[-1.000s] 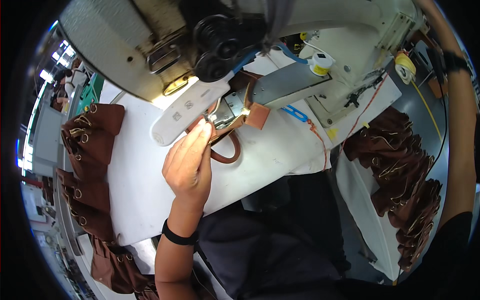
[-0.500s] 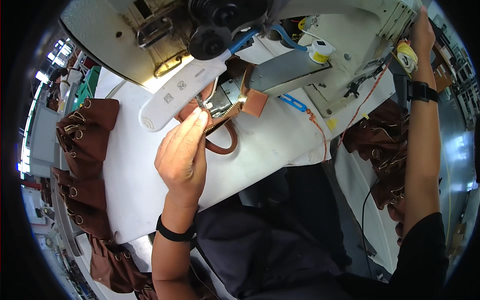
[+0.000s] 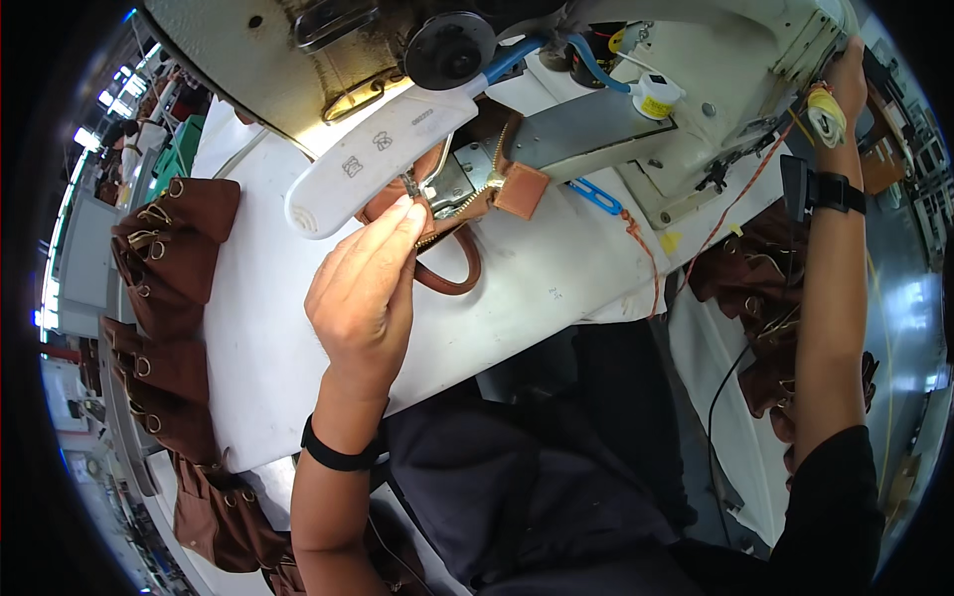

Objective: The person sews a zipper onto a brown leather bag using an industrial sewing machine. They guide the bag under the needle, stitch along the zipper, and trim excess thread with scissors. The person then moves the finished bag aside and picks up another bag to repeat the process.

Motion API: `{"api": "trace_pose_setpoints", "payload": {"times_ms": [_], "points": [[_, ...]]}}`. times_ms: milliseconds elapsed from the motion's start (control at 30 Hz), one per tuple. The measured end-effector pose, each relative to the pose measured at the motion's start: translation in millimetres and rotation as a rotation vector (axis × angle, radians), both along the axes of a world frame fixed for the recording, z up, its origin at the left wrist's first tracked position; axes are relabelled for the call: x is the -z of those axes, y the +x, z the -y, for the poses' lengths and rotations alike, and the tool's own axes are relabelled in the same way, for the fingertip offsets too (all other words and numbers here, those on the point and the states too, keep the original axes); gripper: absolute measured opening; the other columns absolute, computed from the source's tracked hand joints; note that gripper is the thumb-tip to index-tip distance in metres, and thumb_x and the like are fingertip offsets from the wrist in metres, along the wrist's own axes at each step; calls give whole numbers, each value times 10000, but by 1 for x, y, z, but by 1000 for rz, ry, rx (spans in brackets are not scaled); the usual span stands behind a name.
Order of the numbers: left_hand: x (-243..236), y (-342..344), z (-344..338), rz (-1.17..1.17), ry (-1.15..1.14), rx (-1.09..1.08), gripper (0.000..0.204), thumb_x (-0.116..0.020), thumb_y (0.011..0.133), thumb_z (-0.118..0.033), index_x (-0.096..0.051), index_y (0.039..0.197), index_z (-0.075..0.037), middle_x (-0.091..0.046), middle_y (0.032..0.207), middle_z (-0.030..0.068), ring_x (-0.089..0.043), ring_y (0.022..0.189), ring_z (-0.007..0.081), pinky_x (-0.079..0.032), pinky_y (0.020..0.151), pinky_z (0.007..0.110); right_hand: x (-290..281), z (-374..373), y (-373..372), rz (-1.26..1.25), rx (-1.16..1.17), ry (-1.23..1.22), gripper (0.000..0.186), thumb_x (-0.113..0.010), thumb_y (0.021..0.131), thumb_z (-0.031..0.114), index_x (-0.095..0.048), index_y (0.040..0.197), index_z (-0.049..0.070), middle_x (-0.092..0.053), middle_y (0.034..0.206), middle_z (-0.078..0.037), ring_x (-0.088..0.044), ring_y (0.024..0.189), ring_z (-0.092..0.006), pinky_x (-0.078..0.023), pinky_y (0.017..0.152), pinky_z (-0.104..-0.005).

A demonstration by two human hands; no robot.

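Note:
My left hand [image 3: 360,293] pinches the edge of a small brown leather bag [image 3: 380,202] between thumb and fingertips, close beside the metal presser foot [image 3: 409,185] of a sewing machine [image 3: 730,70]. The bag sits around the machine's narrow arm [image 3: 586,124]. Its brass zipper [image 3: 467,206] curves across the metal plate and ends at a square leather tab [image 3: 522,191]. Below it hangs a rolled brown handle [image 3: 475,268]. My right arm reaches up to the machine's far right end, where my right hand [image 3: 846,87] rests; its fingers are mostly hidden.
A long white plastic piece [image 3: 343,179] juts out over my left hand. Several brown bags [image 3: 189,248] line the table's left side, and more brown bags [image 3: 755,268] lie at the right. A blue plastic tool [image 3: 596,196] on an orange cord lies on the white tabletop [image 3: 517,308].
The whole view has shifted slightly, with the machine appearing higher. My left hand keeps its pinch on the bag by the presser foot. My right hand stays at the machine's end.

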State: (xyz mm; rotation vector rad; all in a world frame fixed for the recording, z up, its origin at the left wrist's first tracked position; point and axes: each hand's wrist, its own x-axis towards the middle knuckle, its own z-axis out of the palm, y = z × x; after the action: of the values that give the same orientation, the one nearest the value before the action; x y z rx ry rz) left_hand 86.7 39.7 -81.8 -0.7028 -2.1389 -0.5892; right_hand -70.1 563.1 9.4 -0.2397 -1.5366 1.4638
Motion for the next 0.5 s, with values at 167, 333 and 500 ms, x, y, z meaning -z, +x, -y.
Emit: {"api": "trace_pose_setpoints", "payload": {"times_ms": [167,333,500], "points": [[0,-4,-3,-32,14,26,298,-777,789,80,-772,1075,-7,-769,1028,164,-748,913,294,-582,793,338,29,-84,-21,139,546,957,485,-506,1052,442,-474,1340,53,-714,1012,-168,-702,917,-280,-544,840,-398],[1,-2,-3,-24,9,14,295,-776,795,85,-770,1077,-4,-769,1031,164,-749,916,292,-584,807,337,35,-68,-21,106,514,960,421,-480,1064,412,-429,1318,80,-710,995,-169,-684,934,-277,-516,880,-395],[4,-1,-4,6,61,10,294,-775,807,81,-767,1088,-6,-768,1047,164,-750,935,287,-583,834,335,30,-36,-16,65,213,398,517,-454,1047,526,-553,1215,47,-711,993,-137,-650,889,-227,-494,850,-374]]}}
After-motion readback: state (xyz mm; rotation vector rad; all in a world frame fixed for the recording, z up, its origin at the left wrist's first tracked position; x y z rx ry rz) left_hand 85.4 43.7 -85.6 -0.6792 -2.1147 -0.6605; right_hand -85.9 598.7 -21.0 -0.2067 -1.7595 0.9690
